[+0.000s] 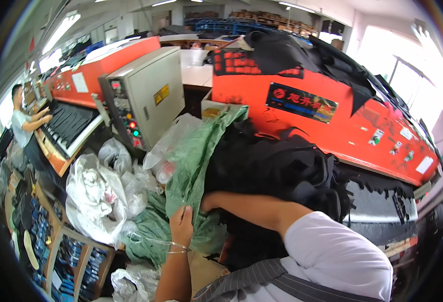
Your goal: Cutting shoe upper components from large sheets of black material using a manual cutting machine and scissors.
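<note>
My left hand [182,222], a bangle at its wrist, is closed on the edge of a green woven sack [188,166]. The sack's upper part stands stretched up and its lower folds hang down beside the hand. My right arm reaches across from the right, and my right hand [209,202] goes in behind the sack's edge, so its fingers are hidden. Just beyond that arm lies a big heap of black cut material [271,166], on the front of a red machine [292,108].
White plastic bags [98,199] crowd the left side, near a grey control cabinet [148,95] with lit buttons. A wooden rack [75,261] holds several dark blue items at lower left. Another person [27,123] works at a second red machine [95,70].
</note>
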A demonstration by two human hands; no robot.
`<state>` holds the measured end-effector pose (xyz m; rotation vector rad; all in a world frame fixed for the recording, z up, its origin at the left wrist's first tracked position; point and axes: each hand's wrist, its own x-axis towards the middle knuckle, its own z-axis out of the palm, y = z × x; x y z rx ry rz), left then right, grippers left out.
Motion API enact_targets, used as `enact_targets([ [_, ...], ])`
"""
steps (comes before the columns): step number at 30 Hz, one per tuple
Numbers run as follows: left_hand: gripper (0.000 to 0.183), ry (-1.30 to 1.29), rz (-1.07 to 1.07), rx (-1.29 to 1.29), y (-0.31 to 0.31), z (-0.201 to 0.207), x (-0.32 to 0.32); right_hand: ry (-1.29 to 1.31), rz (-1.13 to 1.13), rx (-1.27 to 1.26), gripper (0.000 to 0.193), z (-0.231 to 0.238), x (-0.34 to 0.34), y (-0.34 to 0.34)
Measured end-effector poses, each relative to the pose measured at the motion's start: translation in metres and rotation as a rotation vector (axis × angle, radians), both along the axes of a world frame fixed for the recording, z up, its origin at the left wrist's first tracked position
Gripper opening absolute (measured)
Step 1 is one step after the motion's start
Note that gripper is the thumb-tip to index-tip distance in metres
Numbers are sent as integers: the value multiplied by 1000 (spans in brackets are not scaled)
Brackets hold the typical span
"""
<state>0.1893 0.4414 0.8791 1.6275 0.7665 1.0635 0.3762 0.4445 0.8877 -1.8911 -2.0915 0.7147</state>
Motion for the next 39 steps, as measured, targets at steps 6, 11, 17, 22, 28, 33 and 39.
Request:
enact_targets([
  [6, 28, -13, 33, 23, -40, -22, 22, -85, 226, 549, 52, 157, 43, -211],
  [11, 24, -100, 51, -107, -73, -76, 25, -245, -833, 620, 107, 107, 111, -451],
  [17, 31, -83, 124, -215, -99, -59, 38, 271, -737, 525, 104, -13, 72, -416],
  [22, 31, -172, 97, -102, -98, -15, 46, 218, -342, 392, 90, 52, 108, -255],
  [28, 22, -301, -3, -136, -93, 55, 22, 84, 54, 305, 74, 136, -10, -10],
  [33, 25, -129, 12, 25, -87, 52, -9, -24, 330, 267, 61, 69, -64, -7],
  [39, 46, -4, -19, 30, -70, -6, -17, -167, 344, 123, 46, 30, -8, -24],
])
